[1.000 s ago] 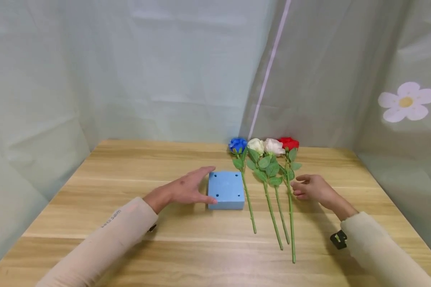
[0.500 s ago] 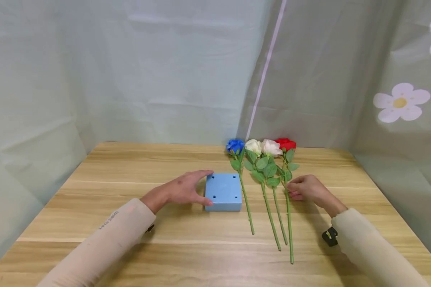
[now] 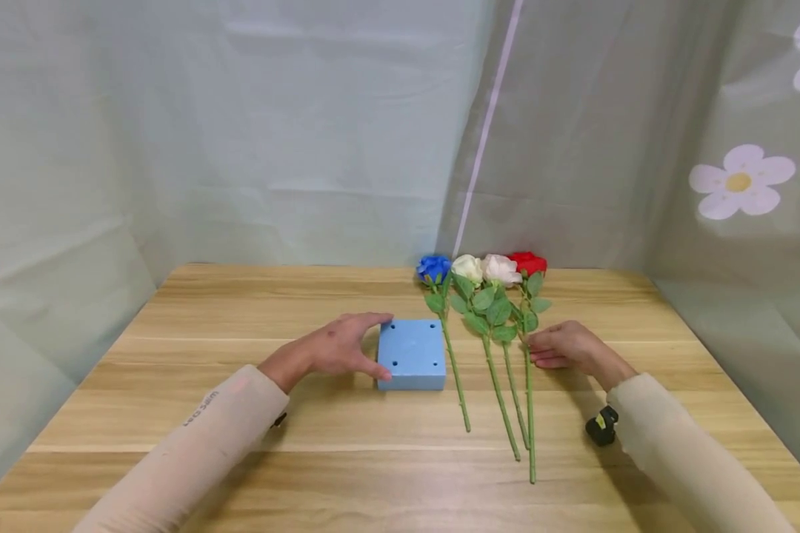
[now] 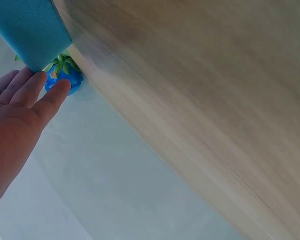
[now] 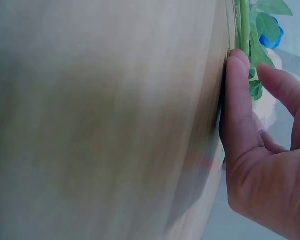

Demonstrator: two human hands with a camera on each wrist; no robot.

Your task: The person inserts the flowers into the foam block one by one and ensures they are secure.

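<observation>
One wood-grain tabletop (image 3: 347, 474), fabric (image 3: 347, 148) behind

The table (image 3: 307, 474) has a pale wood-grain top, its bands and lighter seams running from side to side. Its far edge meets a creased, grey-green back sheet (image 3: 293, 148), which turns darker and browner toward the right. A thin lilac stripe (image 3: 484, 133) slants down it to the table's edge. A pale left sheet (image 3: 47, 192) and a greyer right sheet (image 3: 773, 289) flank the top. The right one bears a flower print (image 3: 740, 183) with lilac-white petals and a yellow middle; another is cut off above it. Light lies soft, with a faint sheen near the table's front.
</observation>
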